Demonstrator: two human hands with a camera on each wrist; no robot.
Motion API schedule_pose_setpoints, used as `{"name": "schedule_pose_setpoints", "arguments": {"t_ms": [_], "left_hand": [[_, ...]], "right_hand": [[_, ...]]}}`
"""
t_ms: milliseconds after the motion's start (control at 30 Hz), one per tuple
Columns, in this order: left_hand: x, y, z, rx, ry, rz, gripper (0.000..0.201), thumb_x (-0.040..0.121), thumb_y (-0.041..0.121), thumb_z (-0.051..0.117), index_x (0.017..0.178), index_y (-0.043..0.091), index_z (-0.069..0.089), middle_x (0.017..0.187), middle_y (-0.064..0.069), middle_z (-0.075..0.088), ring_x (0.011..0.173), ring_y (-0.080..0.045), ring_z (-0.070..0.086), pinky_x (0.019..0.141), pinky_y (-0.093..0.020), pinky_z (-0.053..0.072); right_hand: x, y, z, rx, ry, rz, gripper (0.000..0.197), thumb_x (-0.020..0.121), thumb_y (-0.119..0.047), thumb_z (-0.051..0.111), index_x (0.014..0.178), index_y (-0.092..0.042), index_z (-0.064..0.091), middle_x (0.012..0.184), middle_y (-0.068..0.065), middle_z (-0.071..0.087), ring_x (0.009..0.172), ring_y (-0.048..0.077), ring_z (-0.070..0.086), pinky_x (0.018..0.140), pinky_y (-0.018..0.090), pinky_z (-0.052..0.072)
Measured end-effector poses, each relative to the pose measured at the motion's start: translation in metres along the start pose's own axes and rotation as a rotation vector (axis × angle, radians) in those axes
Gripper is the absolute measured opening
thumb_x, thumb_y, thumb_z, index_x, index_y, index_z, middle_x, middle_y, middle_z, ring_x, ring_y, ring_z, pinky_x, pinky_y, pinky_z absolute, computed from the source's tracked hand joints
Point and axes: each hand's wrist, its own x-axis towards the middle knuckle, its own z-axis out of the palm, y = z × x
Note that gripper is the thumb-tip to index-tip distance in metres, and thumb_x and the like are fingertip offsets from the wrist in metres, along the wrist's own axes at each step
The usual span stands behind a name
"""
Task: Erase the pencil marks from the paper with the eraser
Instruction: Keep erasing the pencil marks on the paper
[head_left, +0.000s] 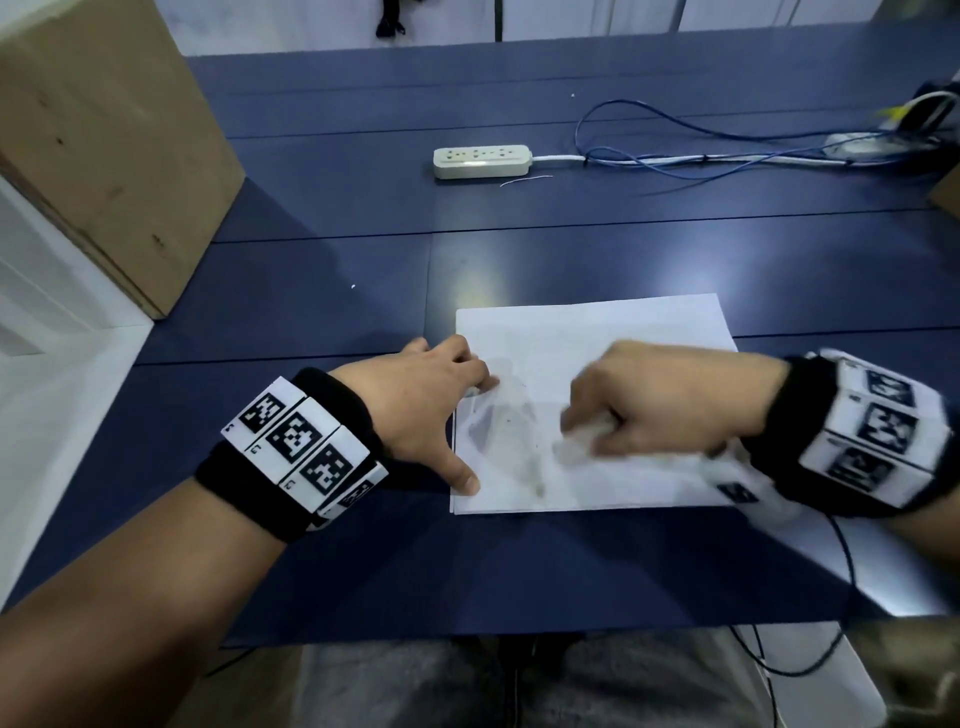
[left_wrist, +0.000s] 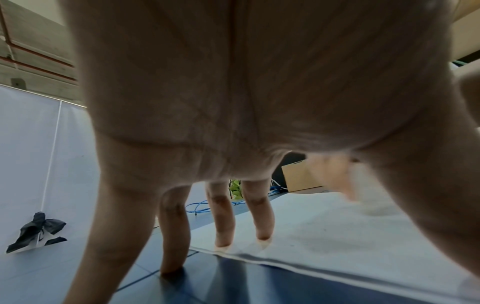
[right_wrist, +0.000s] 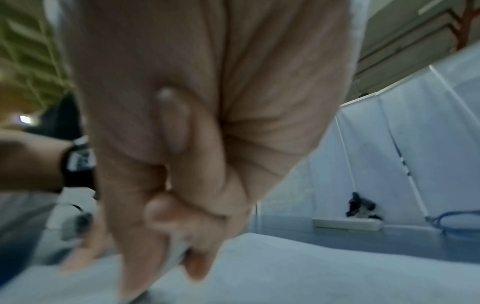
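Head view: a dark blue desk carries the white paper near its front edge, a power strip and blue cables farther back, a cardboard box at left. The left hand presses spread fingers on the paper's left edge. The right hand, blurred, grips the whitish eraser on the smudged pencil marks.

- I see the paper lying flat on the table, near its front edge.
- My left hand rests on the paper's left edge; my right hand is over its middle (blurred).
- The power strip lies behind the paper, cables to its right.
- A cardboard box stands far left.
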Motion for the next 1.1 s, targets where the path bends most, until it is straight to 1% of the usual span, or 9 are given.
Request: {"name": "schedule_pose_setpoints", "arguments": {"t_ms": [133,333,533,700,800,933,1000,1067,1100], "left_hand": [[-0.001,0.001,0.000,0.004,0.005,-0.006,0.104,0.051,0.077,0.074,0.139,0.038,0.033,0.126,0.018,0.031,0.112,-0.016,0.036,0.093,-0.042,0.049],[0.001,-0.002,0.002,-0.013,0.011,0.005,0.111,0.050,0.077,0.075,0.144,0.040,0.030,0.126,0.018,0.029,0.111,-0.016,0.035,0.094,-0.042,0.049],[0.000,-0.001,0.001,-0.013,0.011,-0.001,0.106,0.050,0.077,0.075,0.141,0.041,0.032,0.126,0.019,0.030,0.109,-0.014,0.035,0.093,-0.042,0.049],[0.001,-0.002,0.002,-0.002,0.010,0.003,0.110,0.050,0.077,0.074,0.144,0.039,0.030,0.126,0.018,0.030,0.113,-0.016,0.036,0.094,-0.042,0.049],[0.001,-0.001,0.001,0.000,0.005,0.005,0.110,0.051,0.077,0.075,0.144,0.039,0.030,0.126,0.018,0.030,0.113,-0.016,0.036,0.095,-0.041,0.049],[0.000,0.000,0.000,-0.008,0.007,-0.001,0.106,0.050,0.077,0.074,0.140,0.040,0.033,0.125,0.019,0.030,0.112,-0.015,0.036,0.093,-0.042,0.049],[0.000,-0.001,0.001,-0.007,0.013,-0.002,0.107,0.050,0.077,0.074,0.141,0.040,0.033,0.125,0.019,0.030,0.111,-0.014,0.036,0.093,-0.042,0.049],[0.000,-0.001,0.001,-0.006,0.010,-0.001,0.109,0.050,0.077,0.074,0.143,0.040,0.031,0.125,0.018,0.030,0.112,-0.015,0.036,0.094,-0.041,0.049],[0.000,-0.001,0.001,-0.003,0.008,0.002,0.109,0.051,0.077,0.075,0.143,0.040,0.030,0.126,0.018,0.030,0.112,-0.015,0.035,0.095,-0.041,0.049]], "right_hand": [[0.013,0.028,-0.007,-0.100,0.137,0.155,0.057,0.073,-0.064,0.029,0.087,-0.026,0.070,0.077,-0.001,0.067,0.075,0.021,0.059,0.070,0.042,0.054],[-0.016,-0.011,0.003,0.040,-0.119,-0.053,0.039,0.078,-0.041,0.057,0.111,-0.028,0.071,0.100,-0.009,0.069,0.079,0.006,0.053,0.077,0.022,0.047],[0.010,0.029,-0.007,-0.092,0.144,0.160,0.063,0.072,-0.066,0.026,0.094,-0.028,0.071,0.082,-0.002,0.068,0.075,0.018,0.058,0.074,0.038,0.052],[-0.017,-0.007,0.004,0.014,-0.076,-0.082,0.030,0.079,-0.033,0.060,0.106,-0.028,0.072,0.096,-0.008,0.069,0.077,0.008,0.054,0.074,0.023,0.046],[-0.005,-0.002,0.002,0.034,-0.049,-0.008,0.036,0.079,-0.045,0.060,0.108,-0.029,0.072,0.096,-0.010,0.071,0.076,0.006,0.052,0.077,0.023,0.048],[0.015,0.027,-0.006,-0.071,0.150,0.153,0.054,0.077,-0.063,0.037,0.092,-0.025,0.072,0.079,0.000,0.069,0.075,0.021,0.059,0.071,0.038,0.053],[0.009,0.022,-0.003,-0.054,0.143,0.099,0.033,0.081,-0.049,0.052,0.096,-0.027,0.072,0.085,-0.005,0.070,0.076,0.016,0.058,0.075,0.030,0.053],[-0.004,0.006,0.003,0.013,0.027,-0.027,0.031,0.078,-0.035,0.062,0.106,-0.028,0.073,0.096,-0.009,0.070,0.078,0.005,0.053,0.074,0.008,0.042],[-0.010,-0.002,0.006,0.038,-0.031,-0.064,0.032,0.079,-0.033,0.064,0.109,-0.028,0.072,0.100,-0.010,0.070,0.077,0.001,0.049,0.073,0.006,0.038]]}}
